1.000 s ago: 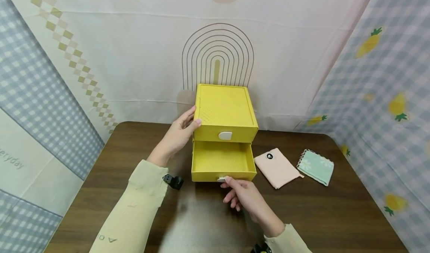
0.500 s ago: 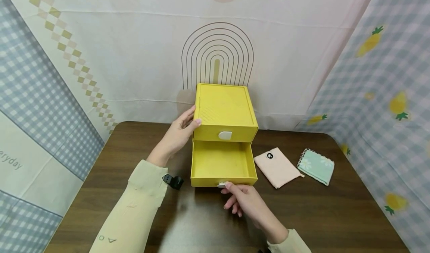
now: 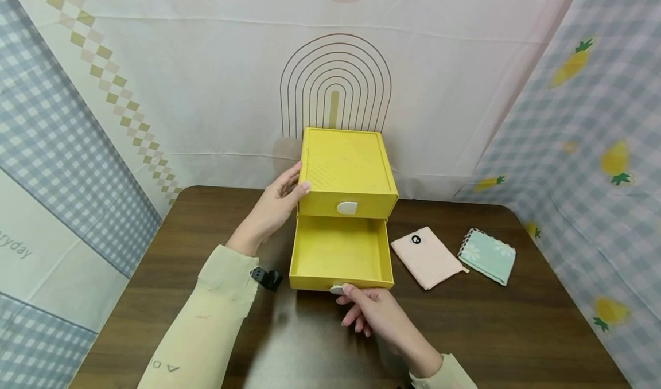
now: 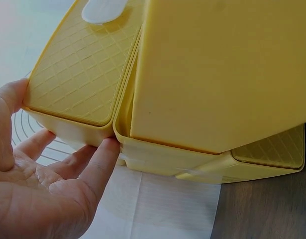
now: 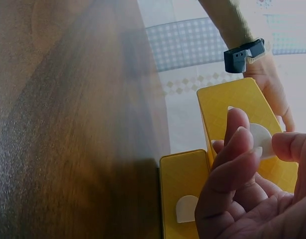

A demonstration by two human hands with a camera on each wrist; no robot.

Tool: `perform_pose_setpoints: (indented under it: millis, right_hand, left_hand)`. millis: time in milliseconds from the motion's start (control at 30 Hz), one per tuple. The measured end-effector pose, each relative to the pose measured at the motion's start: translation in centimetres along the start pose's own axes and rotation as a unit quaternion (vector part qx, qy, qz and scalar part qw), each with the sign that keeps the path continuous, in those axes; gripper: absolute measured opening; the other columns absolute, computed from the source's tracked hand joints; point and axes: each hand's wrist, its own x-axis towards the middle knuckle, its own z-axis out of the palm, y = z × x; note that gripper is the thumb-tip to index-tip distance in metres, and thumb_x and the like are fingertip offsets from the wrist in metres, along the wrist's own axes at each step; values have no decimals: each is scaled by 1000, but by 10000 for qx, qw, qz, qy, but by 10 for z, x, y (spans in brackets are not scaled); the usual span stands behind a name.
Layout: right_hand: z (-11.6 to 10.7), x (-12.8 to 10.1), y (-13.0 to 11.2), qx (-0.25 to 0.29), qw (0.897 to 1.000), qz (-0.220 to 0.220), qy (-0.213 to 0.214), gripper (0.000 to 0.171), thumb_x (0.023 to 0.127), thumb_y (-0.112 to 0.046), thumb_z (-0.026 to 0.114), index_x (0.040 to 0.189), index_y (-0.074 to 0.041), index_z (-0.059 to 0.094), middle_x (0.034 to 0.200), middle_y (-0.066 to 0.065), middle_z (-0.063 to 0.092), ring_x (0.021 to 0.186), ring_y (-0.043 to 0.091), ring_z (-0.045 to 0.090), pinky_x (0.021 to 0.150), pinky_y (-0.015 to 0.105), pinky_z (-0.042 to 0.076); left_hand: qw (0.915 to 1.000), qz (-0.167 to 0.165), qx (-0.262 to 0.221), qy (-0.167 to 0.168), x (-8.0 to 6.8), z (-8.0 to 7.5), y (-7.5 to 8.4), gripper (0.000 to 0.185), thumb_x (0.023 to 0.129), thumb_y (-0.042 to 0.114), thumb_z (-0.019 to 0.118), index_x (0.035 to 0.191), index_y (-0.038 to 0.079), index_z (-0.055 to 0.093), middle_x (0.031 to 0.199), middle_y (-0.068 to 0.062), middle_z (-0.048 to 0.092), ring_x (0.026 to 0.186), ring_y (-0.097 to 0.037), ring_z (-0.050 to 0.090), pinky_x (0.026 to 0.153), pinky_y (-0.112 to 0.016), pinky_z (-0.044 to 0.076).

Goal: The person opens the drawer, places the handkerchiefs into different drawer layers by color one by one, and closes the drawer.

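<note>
The head view looks down from above at the table (image 3: 516, 331). Both wrist views sit close, sharing the yellow drawer box (image 3: 346, 171) (image 4: 217, 69) (image 5: 232, 114).

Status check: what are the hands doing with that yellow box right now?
Left hand steadies the box. Right hand pinches the handle of the open, empty lower drawer. Nothing in the way.

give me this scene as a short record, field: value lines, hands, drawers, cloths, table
left hand: left hand rests against the left side of the yellow drawer unit, thumb at its front corner
right hand: right hand pinches the white tab on the lower drawer
lower drawer: pulled out, nothing visible inside
upper drawer: upper drawer shut
cloths: pink cloth and mint cloth, folded, right of the unit, apart
surface: dark wooden table
</note>
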Motion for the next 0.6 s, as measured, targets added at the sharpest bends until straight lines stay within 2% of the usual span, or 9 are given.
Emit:
perform_pose_setpoints:
  millis: [600]
  right_hand:
    - [-5, -5, 2, -80, 10000, 5, -23, 60, 94, -55, 54, 101, 2, 71, 67, 9, 68, 49, 11, 53, 41, 23, 40]
  left_hand:
    - [9999, -99, 24, -1, 0, 0, -1, 63, 101, 30, 54, 155, 23, 24, 154, -5, 31, 140, -20, 29, 111, -44, 29]
